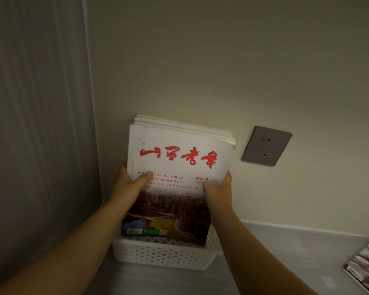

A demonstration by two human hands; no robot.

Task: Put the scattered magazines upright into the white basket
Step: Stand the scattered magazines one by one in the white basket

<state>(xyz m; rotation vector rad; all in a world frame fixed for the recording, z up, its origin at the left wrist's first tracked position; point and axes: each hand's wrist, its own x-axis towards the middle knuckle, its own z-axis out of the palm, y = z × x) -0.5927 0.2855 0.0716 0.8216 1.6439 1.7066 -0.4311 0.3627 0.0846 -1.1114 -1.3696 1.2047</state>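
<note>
Now both hands, left hand (129, 184) and right hand (218, 189), are gripping the magazine stack (177, 167) by its side edges, mid-frame, bottom end dipping into the white basket (164, 254).

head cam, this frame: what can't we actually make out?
- Inside of the white perforated plastic basket: hidden by the stack of white-covered magazines with red lettering, so whether its bottom edge has landed is unclear.
- Number of magazines in the stack: only their top edges show.
- Glossy magazine lying flat on the grey counter: cut off by the right frame edge.
- Left hand and right hand fingers: behind the stack.
</note>
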